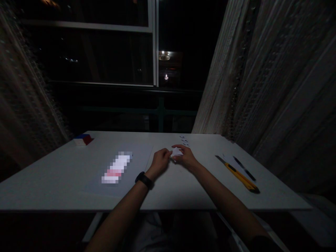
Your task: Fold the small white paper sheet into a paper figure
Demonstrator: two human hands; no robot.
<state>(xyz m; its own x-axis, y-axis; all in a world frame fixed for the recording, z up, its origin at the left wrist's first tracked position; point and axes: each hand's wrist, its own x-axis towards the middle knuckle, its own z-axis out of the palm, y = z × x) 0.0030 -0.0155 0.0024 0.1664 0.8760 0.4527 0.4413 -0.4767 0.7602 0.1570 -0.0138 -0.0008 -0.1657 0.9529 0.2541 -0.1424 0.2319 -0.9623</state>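
Note:
Between my two hands, above the middle of the white table, is a small folded piece of white paper. My left hand pinches its left edge with thumb and fingertips; a dark band sits on that wrist. My right hand curls around the paper from the right, fingers over the far side and thumb at the near side. The fingers hide part of the paper, so its full shape cannot be made out. Just beyond the right hand lie several small dark-marked pieces in a short row.
On the right lie a yellow utility knife, its blade showing, and a black pen. A lit, blurred-out phone-like screen rests on a pale sheet at left. A colored cube stands at the far left corner. Curtains hang beyond.

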